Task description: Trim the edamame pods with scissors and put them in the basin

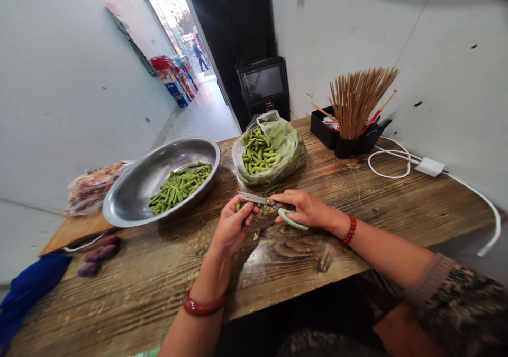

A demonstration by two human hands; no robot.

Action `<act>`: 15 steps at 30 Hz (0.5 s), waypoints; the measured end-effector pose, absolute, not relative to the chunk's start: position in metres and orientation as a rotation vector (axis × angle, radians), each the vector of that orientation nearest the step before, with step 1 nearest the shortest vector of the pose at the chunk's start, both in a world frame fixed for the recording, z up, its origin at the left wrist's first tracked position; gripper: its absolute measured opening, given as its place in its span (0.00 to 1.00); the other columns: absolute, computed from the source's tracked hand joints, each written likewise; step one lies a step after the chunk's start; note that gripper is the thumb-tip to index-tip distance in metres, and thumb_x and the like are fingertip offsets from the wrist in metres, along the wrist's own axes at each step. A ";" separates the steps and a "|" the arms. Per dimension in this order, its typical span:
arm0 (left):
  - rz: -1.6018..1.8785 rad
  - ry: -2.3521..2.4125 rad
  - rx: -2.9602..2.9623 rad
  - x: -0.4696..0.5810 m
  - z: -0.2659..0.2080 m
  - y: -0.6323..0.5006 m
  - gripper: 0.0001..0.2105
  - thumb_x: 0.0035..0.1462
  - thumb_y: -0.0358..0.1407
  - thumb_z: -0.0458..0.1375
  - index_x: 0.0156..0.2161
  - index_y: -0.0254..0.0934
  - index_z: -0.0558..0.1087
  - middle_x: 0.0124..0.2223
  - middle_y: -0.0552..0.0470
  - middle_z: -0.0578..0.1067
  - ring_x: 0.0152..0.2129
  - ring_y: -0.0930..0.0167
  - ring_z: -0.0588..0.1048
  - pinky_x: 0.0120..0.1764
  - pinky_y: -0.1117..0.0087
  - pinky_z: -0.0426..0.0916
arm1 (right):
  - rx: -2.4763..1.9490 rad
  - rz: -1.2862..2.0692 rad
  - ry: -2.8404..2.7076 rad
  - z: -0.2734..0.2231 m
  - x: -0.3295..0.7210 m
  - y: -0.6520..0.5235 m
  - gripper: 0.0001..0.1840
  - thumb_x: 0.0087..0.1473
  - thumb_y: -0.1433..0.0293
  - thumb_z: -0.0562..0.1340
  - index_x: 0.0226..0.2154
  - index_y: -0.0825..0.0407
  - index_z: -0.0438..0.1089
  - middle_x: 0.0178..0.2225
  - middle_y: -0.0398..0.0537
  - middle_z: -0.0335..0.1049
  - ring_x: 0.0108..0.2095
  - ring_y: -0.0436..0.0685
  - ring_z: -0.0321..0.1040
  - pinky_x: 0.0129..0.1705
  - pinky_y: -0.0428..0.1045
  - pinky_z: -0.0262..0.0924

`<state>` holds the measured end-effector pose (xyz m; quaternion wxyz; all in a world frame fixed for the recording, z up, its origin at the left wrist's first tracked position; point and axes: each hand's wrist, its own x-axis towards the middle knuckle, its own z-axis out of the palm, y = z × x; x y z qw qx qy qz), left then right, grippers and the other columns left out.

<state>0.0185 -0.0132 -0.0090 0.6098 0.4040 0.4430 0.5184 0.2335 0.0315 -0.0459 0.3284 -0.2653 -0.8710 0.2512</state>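
In the middle of the view my left hand (pixel 234 222) pinches a green edamame pod (pixel 238 207), mostly covered by the fingers. My right hand (pixel 304 207) grips the pale green handles of a pair of scissors (pixel 292 219). The blades point left and reach the fingertips of my left hand, at the pod. Just beyond the hands stands a clear plastic bag (pixel 291 150) full of edamame pods (pixel 257 153). To the left a wide steel basin (pixel 133 187) sits tilted in view, with a heap of pods (pixel 180 187) on one side.
Purple-red oblong items (pixel 99 253) lie near a blue cloth (pixel 35 288) at the left. Behind the basin is a bagged reddish bundle (pixel 93 185). A black holder of wooden skewers (pixel 351 113) and a white cable with an adapter (pixel 429 167) occupy the back right of the wooden table (pixel 166 293).
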 end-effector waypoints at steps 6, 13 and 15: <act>1.201 0.973 0.843 0.015 -0.006 -0.010 0.12 0.48 0.36 0.65 0.33 0.34 0.68 0.28 0.55 0.71 0.15 0.83 0.60 0.16 0.83 0.49 | -0.733 0.657 -2.191 -0.044 0.235 0.036 0.28 0.50 0.60 0.67 0.52 0.53 0.68 0.35 0.49 0.72 0.33 0.52 0.67 0.37 0.47 0.63; 1.372 1.000 0.836 0.002 0.024 -0.012 0.10 0.46 0.32 0.66 0.31 0.35 0.68 0.29 0.56 0.70 0.15 0.84 0.58 0.15 0.84 0.48 | -0.789 0.668 -2.068 -0.040 0.239 0.042 0.27 0.49 0.61 0.68 0.51 0.54 0.70 0.33 0.46 0.72 0.30 0.50 0.66 0.35 0.46 0.62; 1.443 1.059 0.951 -0.004 0.045 -0.011 0.09 0.46 0.29 0.65 0.33 0.36 0.71 0.30 0.54 0.72 0.16 0.83 0.60 0.16 0.83 0.52 | -0.796 0.661 -2.055 -0.039 0.239 0.042 0.27 0.49 0.61 0.68 0.50 0.54 0.70 0.34 0.47 0.72 0.30 0.50 0.66 0.35 0.46 0.62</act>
